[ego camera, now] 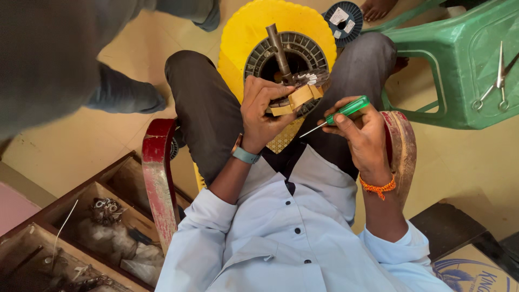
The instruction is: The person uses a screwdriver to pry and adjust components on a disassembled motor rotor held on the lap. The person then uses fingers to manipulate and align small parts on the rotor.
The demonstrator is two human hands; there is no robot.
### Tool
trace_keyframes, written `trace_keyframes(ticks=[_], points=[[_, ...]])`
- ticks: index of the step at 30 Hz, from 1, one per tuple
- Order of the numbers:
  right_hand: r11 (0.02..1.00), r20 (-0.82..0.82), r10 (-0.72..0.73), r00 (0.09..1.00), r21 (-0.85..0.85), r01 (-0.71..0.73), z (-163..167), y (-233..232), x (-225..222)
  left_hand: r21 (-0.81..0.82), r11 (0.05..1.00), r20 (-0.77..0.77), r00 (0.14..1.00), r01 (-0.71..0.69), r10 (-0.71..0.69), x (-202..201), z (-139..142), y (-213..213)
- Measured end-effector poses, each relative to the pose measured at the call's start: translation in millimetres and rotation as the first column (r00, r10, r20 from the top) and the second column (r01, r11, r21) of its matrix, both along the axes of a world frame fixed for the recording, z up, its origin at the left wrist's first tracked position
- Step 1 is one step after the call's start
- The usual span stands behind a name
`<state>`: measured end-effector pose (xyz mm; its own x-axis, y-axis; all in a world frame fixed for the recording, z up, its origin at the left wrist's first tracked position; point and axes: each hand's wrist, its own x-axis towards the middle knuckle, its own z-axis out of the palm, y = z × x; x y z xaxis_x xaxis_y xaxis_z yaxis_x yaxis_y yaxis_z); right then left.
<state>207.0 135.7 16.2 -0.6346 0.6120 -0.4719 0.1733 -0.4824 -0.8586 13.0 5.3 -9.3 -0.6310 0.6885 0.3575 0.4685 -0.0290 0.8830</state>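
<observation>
Hands number two: left hand grips one motor stator, right hand one screwdriver.

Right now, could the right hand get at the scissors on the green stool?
Probably not yet. The right hand grips a green screwdriver, so it isn't free. The scissors lie uncovered on the green stool off to that side, with nothing between them, but some way from the hand.

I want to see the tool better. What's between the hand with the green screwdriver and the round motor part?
In the head view, only the screwdriver's thin metal shaft spans from the right hand toward the taped motor part, which the left hand holds.
</observation>
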Motion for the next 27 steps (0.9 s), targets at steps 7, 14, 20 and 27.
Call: trace_keyframes(ticks=[7,14,20,27], points=[[1.0,-0.04,-0.012,0.999,0.006,0.013,-1,-1,2,0.049,0.999,-0.066,0.998,0.003,0.0,5,-18,-6],[0.99,-0.084,-0.121,0.989,0.057,0.126,8,12,15,0.105,0.993,-0.081,0.996,0.051,-0.042,-1,-20,-6],[0.974,-0.368,-0.115,0.923,0.141,0.178,16,23,18,0.124,0.991,-0.088,0.995,0.056,-0.045,-8,-19,-8],[0.494,0.256,0.357,0.898,0.765,-0.414,71,27,-40,0.145,0.987,-0.12,0.992,0.065,-0.048,-10,-15,-7]])
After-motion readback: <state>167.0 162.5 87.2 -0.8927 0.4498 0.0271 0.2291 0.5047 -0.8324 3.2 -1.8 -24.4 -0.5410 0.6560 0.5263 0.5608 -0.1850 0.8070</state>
